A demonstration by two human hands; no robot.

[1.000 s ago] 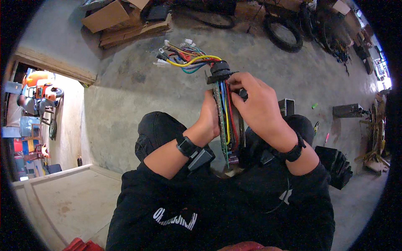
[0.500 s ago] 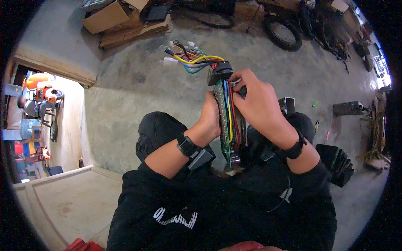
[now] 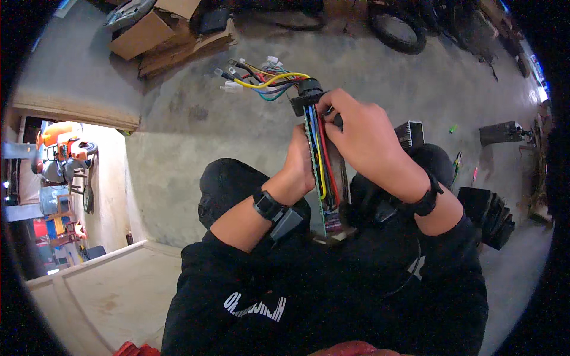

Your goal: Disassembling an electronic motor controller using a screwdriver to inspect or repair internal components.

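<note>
I hold a long narrow green circuit board [image 3: 321,172] upright in front of me, with yellow, red and blue wires running along it. My left hand [image 3: 301,159] grips its left edge from behind. My right hand [image 3: 362,137] wraps over the top right, fingers at the black end cap [image 3: 306,95]. A bundle of coloured wires with white connectors [image 3: 256,76] fans out to the upper left from that cap. Both wrists wear black bands.
I sit over a concrete floor [image 3: 196,136]. Cardboard boxes [image 3: 160,29] lie at the upper left, a tyre [image 3: 399,31] at the top, a small finned metal case [image 3: 411,133] by my right knee, black parts [image 3: 490,209] at the right. A wooden panel [image 3: 107,291] lies lower left.
The board and both hands have shifted slightly upward in view. My right fingers have moved a little at the black end cap. The grip is unchanged.
</note>
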